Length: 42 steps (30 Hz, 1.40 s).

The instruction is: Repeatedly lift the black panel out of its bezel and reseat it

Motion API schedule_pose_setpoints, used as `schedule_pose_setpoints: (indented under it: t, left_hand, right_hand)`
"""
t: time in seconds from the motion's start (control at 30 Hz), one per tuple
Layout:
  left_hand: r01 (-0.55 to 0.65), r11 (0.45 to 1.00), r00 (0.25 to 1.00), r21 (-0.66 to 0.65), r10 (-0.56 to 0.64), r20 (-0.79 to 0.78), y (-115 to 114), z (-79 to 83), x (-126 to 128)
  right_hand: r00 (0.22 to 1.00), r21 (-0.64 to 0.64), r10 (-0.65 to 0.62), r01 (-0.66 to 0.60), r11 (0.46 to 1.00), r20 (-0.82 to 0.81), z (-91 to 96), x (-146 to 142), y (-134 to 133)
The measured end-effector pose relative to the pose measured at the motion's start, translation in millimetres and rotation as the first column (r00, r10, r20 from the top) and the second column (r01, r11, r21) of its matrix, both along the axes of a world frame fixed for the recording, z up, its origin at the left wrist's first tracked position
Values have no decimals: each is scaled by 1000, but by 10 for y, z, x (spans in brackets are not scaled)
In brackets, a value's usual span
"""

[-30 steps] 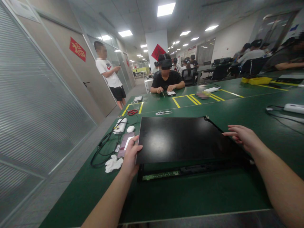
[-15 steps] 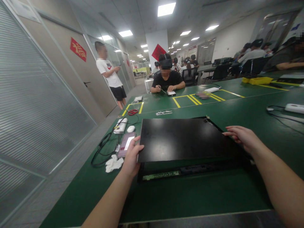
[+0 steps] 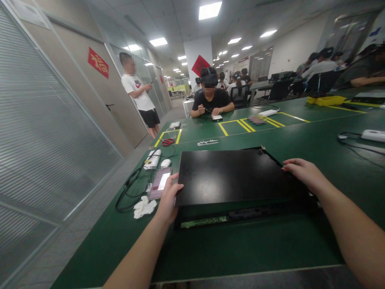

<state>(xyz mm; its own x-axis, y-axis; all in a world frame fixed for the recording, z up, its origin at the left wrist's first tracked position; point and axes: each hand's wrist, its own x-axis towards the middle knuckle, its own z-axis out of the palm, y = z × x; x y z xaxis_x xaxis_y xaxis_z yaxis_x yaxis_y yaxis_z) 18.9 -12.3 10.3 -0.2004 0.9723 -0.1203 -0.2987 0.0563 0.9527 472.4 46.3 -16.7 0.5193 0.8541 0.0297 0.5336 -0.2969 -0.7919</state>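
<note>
A thin black screen panel (image 3: 228, 176) is tilted, with its left side raised above a black display frame (image 3: 252, 214). My left hand (image 3: 170, 196) is closed on the panel's left edge, thumb on the front face and fingers behind. At the right edge my right hand (image 3: 303, 172) is closed, fingertips pinched where panel and frame lie close together; which of the two they press is hard to make out. Along the frame's near side shows a green circuit board strip (image 3: 204, 222).
Left of the panel lie a phone (image 3: 160, 182), crumpled tissue (image 3: 144, 207), a white case (image 3: 165, 163), a power strip (image 3: 152, 159) and black cables. Farther off are red-handled scissors (image 3: 167, 142) and small white strips (image 3: 207, 142). A co-worker (image 3: 213, 100) sits across the green table (image 3: 240, 253).
My right hand has shifted slightly left and its fingers have drawn together at the right edge. The panel and my left hand have barely moved.
</note>
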Motion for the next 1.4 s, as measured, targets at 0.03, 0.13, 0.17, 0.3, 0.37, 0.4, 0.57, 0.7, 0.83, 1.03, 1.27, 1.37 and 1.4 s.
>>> schedule_pose_setpoints:
  t: [0.03, 0.13, 0.17, 0.3, 0.37, 0.4, 0.57, 0.7, 0.83, 1.03, 1.27, 1.37, 1.4]
  left_hand:
    - [-2, 1000, 1000, -7, 2, -5, 2, -8, 1]
    - [27, 999, 999, -44, -29, -36, 6, -15, 5]
    - [38, 998, 998, -59, -41, -45, 7, -14, 6]
    - [53, 994, 997, -94, -58, -53, 11, -20, 3]
    - [63, 994, 996, -90, -68, -55, 17, -32, -6]
    - [68, 994, 996, -87, -73, -57, 21, -40, -13]
    - [74, 993, 994, -97, -82, -72, 42, -80, -50]
    - [67, 991, 994, -117, -76, -75, 65, -121, -73]
    - [68, 991, 997, -117, -73, -36, 92, -156, -72]
    - [73, 989, 997, -127, -69, 33, 96, -114, -22]
    - [115, 986, 992, -118, -107, 70, 84, -75, -15]
    - [133, 983, 989, -126, -125, 75, 83, -75, -15]
    - [138, 983, 989, -125, -129, 73, 83, -76, -14]
  right_hand:
    - [999, -27, -12, 14, 1000, 48, 24, -17, -5]
    - [990, -84, -22, 34, 996, 141, 86, -71, -21]
    - [988, -99, -10, 25, 995, 152, 102, -88, -28]
    - [981, -140, 29, -2, 990, 190, 140, -130, -48]
    - [975, -147, 36, -3, 989, 219, 144, -129, -51]
    - [972, -150, 42, -7, 989, 231, 143, -123, -50]
    - [951, -147, 84, -41, 988, 296, 116, -76, -40]
    - [946, -142, 90, -48, 989, 312, 93, -62, -41]
    - [945, -129, 80, -40, 991, 318, 75, -61, -40]
    - [936, -150, 87, -37, 988, 341, 86, -56, -34]
    - [929, -215, 112, -36, 976, 352, 93, -25, -21]
    - [924, -206, 121, -47, 977, 363, 68, -3, -9]
    - [921, -199, 124, -52, 979, 370, 58, -1, -6]
